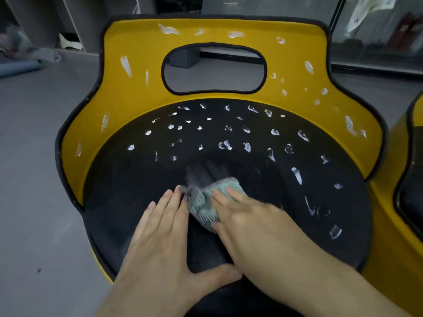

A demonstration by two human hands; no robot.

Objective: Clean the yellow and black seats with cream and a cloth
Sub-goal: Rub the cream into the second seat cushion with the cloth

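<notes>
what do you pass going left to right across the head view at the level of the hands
grey floor → left hand → cloth → right hand → cream smears → second seat

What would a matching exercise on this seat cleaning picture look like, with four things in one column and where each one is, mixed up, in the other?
Column one:
1. cloth
2. left hand
3. cream
4. second seat

Column two:
A. at the right edge of the picture
B. flat on the black cushion, holding nothing
C. under the fingers of the right hand
D. in white dabs across the yellow back and the cushion

Pairs: 1-C, 2-B, 3-D, 4-A
</notes>
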